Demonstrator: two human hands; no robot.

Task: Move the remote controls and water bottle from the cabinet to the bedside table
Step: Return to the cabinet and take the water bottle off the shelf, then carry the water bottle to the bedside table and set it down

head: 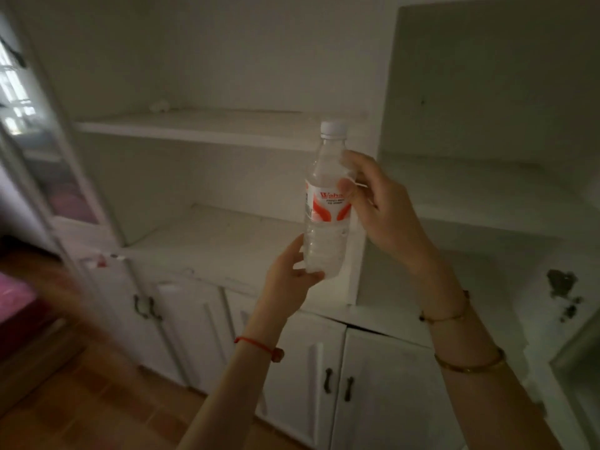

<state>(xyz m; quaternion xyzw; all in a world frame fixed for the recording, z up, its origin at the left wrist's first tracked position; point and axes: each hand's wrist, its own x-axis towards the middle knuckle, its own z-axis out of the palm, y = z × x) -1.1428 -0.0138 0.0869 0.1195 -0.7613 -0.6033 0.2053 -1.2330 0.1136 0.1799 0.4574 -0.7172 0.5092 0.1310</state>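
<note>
Both hands hold a bottle [325, 203] upright in open air before the cabinet [207, 228]: left hand [290, 271] fingers cup its base, right hand [376, 203] fingers pinch the label. Bare shelves [211, 125] lie behind.

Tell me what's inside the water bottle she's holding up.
The water bottle is clear plastic and looks filled with clear water. The white cap is on. The label and both hands, left hand and right hand, cover parts of it.
</note>
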